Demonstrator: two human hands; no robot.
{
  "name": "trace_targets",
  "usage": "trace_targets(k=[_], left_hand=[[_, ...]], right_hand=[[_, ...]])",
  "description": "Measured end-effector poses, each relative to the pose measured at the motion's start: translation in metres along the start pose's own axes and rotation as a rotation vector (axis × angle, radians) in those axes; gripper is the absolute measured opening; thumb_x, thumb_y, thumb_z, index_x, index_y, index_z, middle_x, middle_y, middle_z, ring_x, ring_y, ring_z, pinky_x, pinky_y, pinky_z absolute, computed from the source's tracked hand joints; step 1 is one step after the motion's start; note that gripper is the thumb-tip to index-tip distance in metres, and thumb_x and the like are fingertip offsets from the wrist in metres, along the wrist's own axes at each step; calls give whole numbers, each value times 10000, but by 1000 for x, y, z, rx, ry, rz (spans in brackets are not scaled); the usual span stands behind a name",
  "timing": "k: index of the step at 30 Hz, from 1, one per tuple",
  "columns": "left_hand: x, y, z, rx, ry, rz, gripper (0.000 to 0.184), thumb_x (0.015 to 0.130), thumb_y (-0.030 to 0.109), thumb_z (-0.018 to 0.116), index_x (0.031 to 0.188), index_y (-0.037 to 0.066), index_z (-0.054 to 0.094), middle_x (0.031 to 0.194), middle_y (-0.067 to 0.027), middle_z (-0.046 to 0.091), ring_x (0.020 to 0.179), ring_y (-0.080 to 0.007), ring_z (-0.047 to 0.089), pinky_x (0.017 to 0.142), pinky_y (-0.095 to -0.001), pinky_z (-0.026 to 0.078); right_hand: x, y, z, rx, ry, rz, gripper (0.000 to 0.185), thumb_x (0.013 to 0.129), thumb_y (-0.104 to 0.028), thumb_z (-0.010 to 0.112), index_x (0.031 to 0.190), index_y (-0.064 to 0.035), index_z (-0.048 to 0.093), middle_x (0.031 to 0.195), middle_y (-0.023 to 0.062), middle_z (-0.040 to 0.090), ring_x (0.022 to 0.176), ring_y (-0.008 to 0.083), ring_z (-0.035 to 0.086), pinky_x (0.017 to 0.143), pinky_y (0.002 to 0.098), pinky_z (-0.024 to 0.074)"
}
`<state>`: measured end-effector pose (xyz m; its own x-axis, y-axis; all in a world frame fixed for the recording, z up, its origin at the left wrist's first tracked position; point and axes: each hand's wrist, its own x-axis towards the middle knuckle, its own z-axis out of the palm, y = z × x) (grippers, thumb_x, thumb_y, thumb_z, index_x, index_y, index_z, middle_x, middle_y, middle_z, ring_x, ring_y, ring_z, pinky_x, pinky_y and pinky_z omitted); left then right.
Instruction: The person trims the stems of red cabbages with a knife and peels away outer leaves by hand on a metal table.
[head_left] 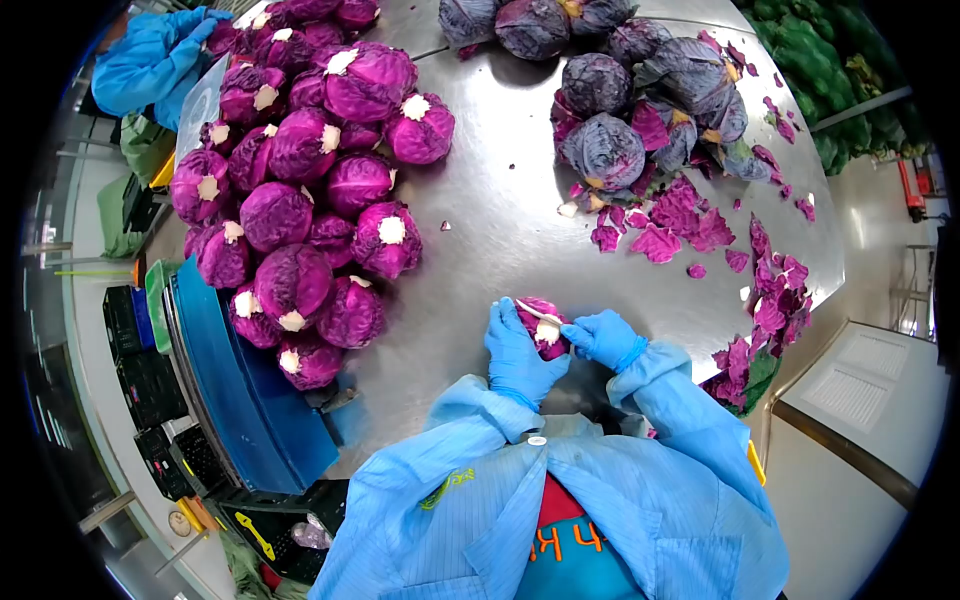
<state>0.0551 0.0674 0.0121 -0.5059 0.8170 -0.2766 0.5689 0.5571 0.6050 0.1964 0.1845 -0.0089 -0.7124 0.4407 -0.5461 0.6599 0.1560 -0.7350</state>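
Near the table's front edge, my left hand (522, 355), in a blue glove, is closed round a small purple cabbage (548, 341) with a pale cut stem facing up. My right hand (604, 339), also gloved in blue, is closed at the cabbage's right side on a knife (538, 313). The thin, light blade lies across the top of the cabbage, and the handle is hidden in my fingers. To the left is a large pile of bright purple cabbages (293, 281) with pale stems. Duller, dark-leaved cabbages (603, 152) are grouped at the back right.
Loose purple leaves (680, 215) lie on the metal table (480, 225) and along its right edge. A blue bin (240, 390) stands at the left. Another person's blue sleeve (150, 60) shows at the back left. Green netted produce (820, 70) is at the back right.
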Motion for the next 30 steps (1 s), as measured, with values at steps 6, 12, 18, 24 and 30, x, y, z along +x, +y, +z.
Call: trace_targets(k=[6,12,18,24,30], left_hand=[[2,3,1,-9,8,-30,1166,548,389,848,1400,-90,214,1350,-289,337,1236,-451,364,1056,-488,331],[-5,-7,-2,-91,49,-30,1181,542,408,852,1396,-99,212,1348,-292,336,1241,-438,367,1062,-479,324],[-1,-9,-4,-90,2,-18,1193,546,411,852,1403,-95,195,1349,-285,325,1240,-432,368,1062,-474,329],[1,-9,-6,-85,-8,-25,1210,529,424,850,1407,-88,193,1351,-280,322,1233,-433,376,1060,-477,333],[3,-5,-1,-50,0,-43,1193,527,416,851,1402,-88,217,1361,-276,322,1244,-428,376,1064,-470,335]], right_hand=[[-3,-10,19,-136,314,120,590,939,-580,426,720,-86,663,655,117,648,632,290,638,618,404,504],[4,0,29,709,491,147,455,950,-446,532,726,-59,615,618,134,600,542,221,590,543,355,473],[-30,-6,14,-28,342,-158,414,913,-461,568,748,-87,629,644,120,602,574,314,591,540,415,466],[-24,8,22,-143,198,-111,488,926,-531,482,716,-117,635,661,122,612,622,343,603,583,443,477],[-4,1,5,-138,52,-84,573,943,-579,386,698,-126,637,653,107,626,637,334,615,619,442,483]])
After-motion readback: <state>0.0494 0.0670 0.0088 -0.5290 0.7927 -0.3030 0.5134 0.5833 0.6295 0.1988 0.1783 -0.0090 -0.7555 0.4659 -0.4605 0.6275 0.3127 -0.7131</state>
